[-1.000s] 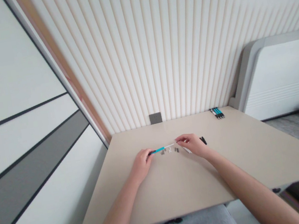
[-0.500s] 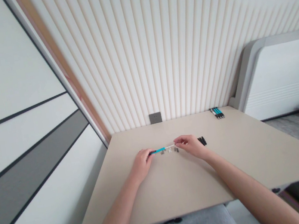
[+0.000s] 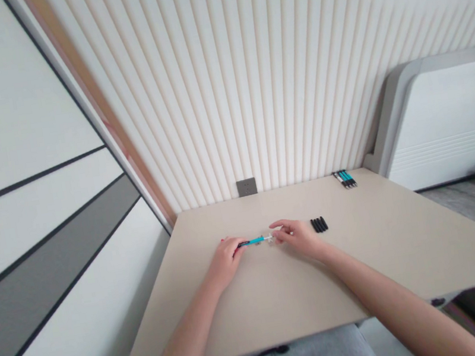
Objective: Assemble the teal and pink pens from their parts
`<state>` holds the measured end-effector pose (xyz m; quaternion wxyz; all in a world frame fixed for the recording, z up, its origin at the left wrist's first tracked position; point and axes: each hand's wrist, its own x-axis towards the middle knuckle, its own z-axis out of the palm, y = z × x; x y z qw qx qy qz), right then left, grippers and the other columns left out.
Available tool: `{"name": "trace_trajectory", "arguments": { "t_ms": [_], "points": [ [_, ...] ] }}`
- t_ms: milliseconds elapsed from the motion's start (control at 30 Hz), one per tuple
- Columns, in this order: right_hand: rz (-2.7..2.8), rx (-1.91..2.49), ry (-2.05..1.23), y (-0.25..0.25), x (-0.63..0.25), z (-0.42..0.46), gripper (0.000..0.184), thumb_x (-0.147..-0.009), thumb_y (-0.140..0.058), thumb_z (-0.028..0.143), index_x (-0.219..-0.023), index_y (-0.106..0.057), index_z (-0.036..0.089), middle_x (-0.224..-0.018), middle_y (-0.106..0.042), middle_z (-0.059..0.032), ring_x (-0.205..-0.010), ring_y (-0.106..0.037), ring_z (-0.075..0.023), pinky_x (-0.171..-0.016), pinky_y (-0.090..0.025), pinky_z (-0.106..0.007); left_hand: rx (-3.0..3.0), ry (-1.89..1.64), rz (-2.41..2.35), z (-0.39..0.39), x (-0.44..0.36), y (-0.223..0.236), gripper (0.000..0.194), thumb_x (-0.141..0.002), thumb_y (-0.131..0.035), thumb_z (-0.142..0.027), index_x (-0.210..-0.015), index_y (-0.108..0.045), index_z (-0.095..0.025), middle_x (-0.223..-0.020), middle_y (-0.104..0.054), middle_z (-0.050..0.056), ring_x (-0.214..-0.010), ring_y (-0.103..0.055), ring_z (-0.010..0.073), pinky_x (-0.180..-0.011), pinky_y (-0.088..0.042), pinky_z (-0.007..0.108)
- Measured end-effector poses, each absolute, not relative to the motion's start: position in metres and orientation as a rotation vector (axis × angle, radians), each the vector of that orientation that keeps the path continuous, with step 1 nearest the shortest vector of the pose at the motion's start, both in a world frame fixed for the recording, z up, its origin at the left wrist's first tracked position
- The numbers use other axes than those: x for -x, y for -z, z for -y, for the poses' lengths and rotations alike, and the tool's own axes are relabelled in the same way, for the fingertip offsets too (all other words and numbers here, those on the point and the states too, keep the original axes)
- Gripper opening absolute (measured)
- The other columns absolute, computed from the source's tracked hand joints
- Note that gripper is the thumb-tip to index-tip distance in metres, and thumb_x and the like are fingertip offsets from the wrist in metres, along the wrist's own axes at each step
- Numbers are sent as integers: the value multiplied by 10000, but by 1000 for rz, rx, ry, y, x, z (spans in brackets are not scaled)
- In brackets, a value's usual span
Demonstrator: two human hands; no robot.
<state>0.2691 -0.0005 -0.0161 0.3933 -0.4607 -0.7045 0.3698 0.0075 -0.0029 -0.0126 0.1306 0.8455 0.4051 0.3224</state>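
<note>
1. Gripping a thin teal pen point(image 3: 252, 241) in the left hand point(image 3: 226, 261), with the fingers point(image 3: 230, 245) curled shut around the dark back end

2. Reaching across with the right hand point(image 3: 296, 238) to the white tip end point(image 3: 269, 237) of the pen, fingertips point(image 3: 278, 227) right at it; too small to tell if they pinch it or only touch it

3. Pen lying sideways between the two hands, just over or on the tan table point(image 3: 365, 242); too hard to tell which

4. Short black sticks point(image 3: 318, 225) lying side by side just past the right hand, and teal-and-black pens point(image 3: 345, 179) in a neat bunch near the back wall point(image 3: 254, 109), well apart from both hands

5. Looking like a step of working on the white end, with both hands on one pen

6. Calling next, it seems, for a firm, slow pinch at the white end, with the left hand holding the pen steady
</note>
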Motion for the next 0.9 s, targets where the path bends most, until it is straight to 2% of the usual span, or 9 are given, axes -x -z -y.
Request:
{"name": "trace_trajectory", "arguments": {
  "t_ms": [200,267,467,567,667,900],
  "points": [
    [1812,1170,-790,17,-270,1,397,-960,-380,415,-1169,-625,182,-844,-723,-50,-744,-642,-165,-685,-477,-276,-2434,-1006,-1250,1,-5,9,172,-947,-479,-264,-1036,-615,-208,-976,-665,57,-927,-606,206,-860,-475,360],
    [1832,1214,-715,17,-271,-1,378,-958,-385,400,-1150,-637,194,-896,-722,-59,-765,-643,-173,-694,-481,-286,-2418,-1038,-1275,0,-4,10,174,-948,-478,-266,-1043,-612,-209,-988,-665,60,-934,-606,207,-869,-475,366],
    [1988,1262,-398,15,-267,-7,266,-924,-459,264,-1047,-687,203,-1018,-696,-79,-978,-599,-209,-906,-425,-341,-2377,-1124,-1350,-3,-2,12,181,-947,-472,-276,-1054,-601,-208,-994,-660,64,-947,-609,210,-880,-479,371],
    [2088,1336,-309,13,-256,-9,236,-906,-498,236,-1022,-702,214,-1047,-681,-76,-1016,-570,-213,-923,-385,-347,-2357,-1179,-1392,-4,0,13,176,-939,-481,-264,-1054,-603,-210,-997,-661,61,-951,-611,208,-882,-481,367],
    [2165,1364,-243,12,-243,-10,212,-910,-521,279,-981,-715,232,-1065,-672,-68,-1032,-545,-216,-926,-347,-359,-2344,-1202,-1413,-4,1,14,177,-936,-487,-261,-1054,-608,-211,-998,-664,61,-951,-614,209,-878,-483,366],
    [2233,1381,-171,14,-232,-12,211,-918,-533,317,-909,-727,235,-995,-688,-66,-1008,-527,-222,-883,-311,-367,-2340,-1174,-1399,-2,0,13,177,-944,-471,-252,-1050,-606,-209,-992,-662,56,-946,-611,201,-874,-479,357]
  ]
}}
